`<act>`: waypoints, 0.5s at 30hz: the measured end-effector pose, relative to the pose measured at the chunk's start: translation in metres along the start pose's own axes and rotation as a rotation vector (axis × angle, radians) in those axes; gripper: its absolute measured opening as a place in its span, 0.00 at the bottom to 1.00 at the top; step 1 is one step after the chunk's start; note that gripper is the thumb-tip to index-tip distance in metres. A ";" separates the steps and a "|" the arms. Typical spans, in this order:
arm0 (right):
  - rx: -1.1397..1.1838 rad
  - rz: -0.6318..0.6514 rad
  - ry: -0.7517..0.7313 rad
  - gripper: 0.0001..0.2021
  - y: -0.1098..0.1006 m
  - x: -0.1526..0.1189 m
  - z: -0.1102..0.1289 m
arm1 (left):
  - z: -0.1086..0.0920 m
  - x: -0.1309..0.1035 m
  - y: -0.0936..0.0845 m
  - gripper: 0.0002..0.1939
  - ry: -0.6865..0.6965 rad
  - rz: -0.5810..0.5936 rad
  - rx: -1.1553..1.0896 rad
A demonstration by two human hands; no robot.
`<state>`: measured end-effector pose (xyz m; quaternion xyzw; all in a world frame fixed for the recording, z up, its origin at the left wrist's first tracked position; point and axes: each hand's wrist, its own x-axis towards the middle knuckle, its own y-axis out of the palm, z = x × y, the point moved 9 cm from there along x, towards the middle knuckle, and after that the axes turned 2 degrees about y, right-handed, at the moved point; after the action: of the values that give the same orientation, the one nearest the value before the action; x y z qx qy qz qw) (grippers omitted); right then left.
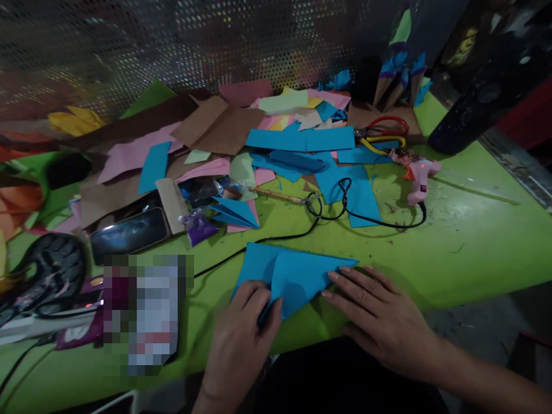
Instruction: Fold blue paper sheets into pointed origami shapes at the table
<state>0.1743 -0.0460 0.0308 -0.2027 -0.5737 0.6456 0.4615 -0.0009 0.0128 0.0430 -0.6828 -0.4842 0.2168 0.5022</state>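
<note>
A sheet of blue paper (297,279) lies on the green tabletop in front of me, partly folded over so that it narrows to a point on the right. My left hand (248,316) pinches the paper's near left edge between thumb and fingers, where a folded flap curls up. My right hand (371,307) rests on the pointed right end, its fingers stretched out and spread. Just beyond the sheet runs a black cord (267,237), leading to a pink glue gun (418,181) at the right.
Coloured paper scraps and brown paper (219,123) cover the back of the table. Scissors (383,135) with red and yellow handles lie near a dark bottle (470,109). At left are a phone (129,233), a purple packet (200,227) and a power strip (52,325). Paper cones (394,80) stand back right.
</note>
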 end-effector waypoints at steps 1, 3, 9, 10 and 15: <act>0.005 0.006 0.002 0.27 0.000 0.000 0.000 | 0.000 0.001 0.000 0.10 -0.003 0.001 -0.001; 0.022 0.013 0.011 0.28 0.001 0.000 -0.001 | 0.000 0.002 -0.001 0.10 -0.010 0.003 0.003; 0.060 -0.006 0.035 0.27 -0.001 0.000 -0.003 | -0.001 0.002 0.001 0.10 -0.035 0.032 0.009; 0.061 -0.006 0.041 0.27 0.000 0.000 -0.003 | 0.000 0.002 0.001 0.10 -0.039 0.035 0.006; 0.020 0.027 0.034 0.29 0.005 -0.002 -0.003 | 0.002 0.002 0.003 0.11 -0.075 0.041 -0.010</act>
<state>0.1756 -0.0460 0.0251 -0.2168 -0.5566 0.6540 0.4642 -0.0006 0.0152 0.0403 -0.6863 -0.4899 0.2503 0.4758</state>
